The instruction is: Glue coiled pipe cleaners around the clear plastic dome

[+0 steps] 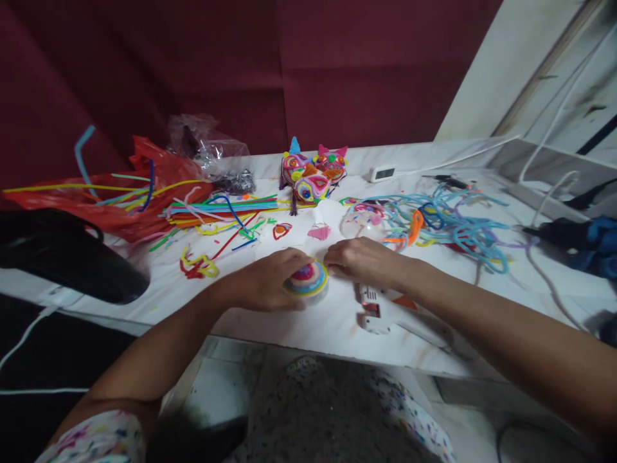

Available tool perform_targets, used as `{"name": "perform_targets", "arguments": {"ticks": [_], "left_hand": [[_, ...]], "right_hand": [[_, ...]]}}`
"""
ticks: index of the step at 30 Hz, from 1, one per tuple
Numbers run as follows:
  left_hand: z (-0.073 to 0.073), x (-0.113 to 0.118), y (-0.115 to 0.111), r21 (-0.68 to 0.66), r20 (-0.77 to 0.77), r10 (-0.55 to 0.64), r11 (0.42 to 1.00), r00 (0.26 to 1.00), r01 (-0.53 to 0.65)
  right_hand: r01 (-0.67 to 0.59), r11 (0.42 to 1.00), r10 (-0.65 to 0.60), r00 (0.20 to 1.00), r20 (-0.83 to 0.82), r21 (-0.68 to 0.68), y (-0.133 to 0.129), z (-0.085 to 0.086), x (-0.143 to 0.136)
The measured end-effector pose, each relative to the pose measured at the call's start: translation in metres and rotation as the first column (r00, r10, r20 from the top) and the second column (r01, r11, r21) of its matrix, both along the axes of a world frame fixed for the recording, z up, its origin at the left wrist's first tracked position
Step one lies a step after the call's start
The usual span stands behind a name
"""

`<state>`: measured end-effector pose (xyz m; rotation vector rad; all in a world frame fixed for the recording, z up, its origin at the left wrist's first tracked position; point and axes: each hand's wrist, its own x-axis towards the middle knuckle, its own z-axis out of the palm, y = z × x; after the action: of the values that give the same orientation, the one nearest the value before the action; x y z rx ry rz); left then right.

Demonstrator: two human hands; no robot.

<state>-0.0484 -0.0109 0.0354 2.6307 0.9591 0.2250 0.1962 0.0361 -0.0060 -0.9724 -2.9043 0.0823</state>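
Note:
My left hand is wrapped round the left side of a round piece covered in coloured rings of pipe cleaner: magenta in the middle, then pale, blue and yellow. At its right edge my right hand has its fingers curled together; what they pinch, if anything, is hidden. Just below the right hand lies a white hot glue gun, partly under the forearm. Beyond the hands are a pink pipe cleaner patch and a small red-edged shape. A clear plastic dome stands to their right.
Several decorated pipe cleaner ornaments stand at the back. Bundled pipe cleaners and a red plastic bag lie left, behind a black object. Tangled blue pipe cleaners and a white cable are right. A small display sits behind.

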Motion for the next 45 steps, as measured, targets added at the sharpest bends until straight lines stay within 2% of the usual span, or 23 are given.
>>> {"name": "perform_targets", "arguments": {"ticks": [2, 4, 9, 12, 17, 24, 29, 36, 39, 45], "left_hand": [[-0.007, 0.009, -0.008, 0.068, 0.017, 0.165, 0.984, 0.986, -0.166], [-0.015, 0.019, -0.014, 0.130, 0.035, 0.272, 0.953, 0.962, -0.275], [-0.028, 0.034, -0.015, 0.258, 0.040, 0.387, 0.887, 0.921, -0.384], [-0.028, 0.034, -0.013, 0.282, 0.049, 0.383, 0.881, 0.922, -0.381], [-0.023, 0.019, -0.005, 0.212, 0.057, 0.308, 0.926, 0.950, -0.313], [-0.031, -0.003, 0.003, 0.159, 0.058, 0.269, 0.948, 0.962, -0.275], [-0.033, 0.005, -0.007, 0.175, 0.031, 0.360, 0.917, 0.932, -0.360], [-0.036, 0.027, -0.010, 0.287, 0.100, 0.441, 0.846, 0.892, -0.450], [-0.035, 0.028, -0.008, 0.278, 0.091, 0.453, 0.844, 0.887, -0.460], [-0.034, 0.018, -0.005, 0.219, 0.189, 0.383, 0.881, 0.904, -0.419]], "right_hand": [[0.027, 1.000, -0.027, 0.999, 0.019, -0.003, -0.002, 0.002, -0.003], [0.053, 0.999, -0.053, 0.998, 0.045, -0.002, -0.004, 0.006, -0.006], [0.083, 0.996, -0.080, 0.988, 0.130, -0.016, -0.009, 0.018, -0.010], [0.091, 0.996, -0.087, 0.985, 0.148, -0.019, -0.012, 0.022, -0.011], [0.067, 0.998, -0.064, 0.989, 0.133, -0.017, -0.019, 0.024, -0.016], [0.022, 1.000, -0.024, 0.994, 0.103, 0.016, -0.023, 0.026, -0.025], [0.040, 0.998, -0.045, 0.993, 0.113, 0.048, -0.020, 0.024, -0.026], [0.075, 0.996, -0.080, 0.988, 0.134, 0.040, -0.018, 0.029, -0.028], [0.079, 0.997, -0.081, 0.985, 0.150, 0.020, -0.017, 0.033, -0.029], [0.040, 0.999, -0.037, 0.990, 0.139, -0.017, -0.009, 0.031, -0.032]]}}
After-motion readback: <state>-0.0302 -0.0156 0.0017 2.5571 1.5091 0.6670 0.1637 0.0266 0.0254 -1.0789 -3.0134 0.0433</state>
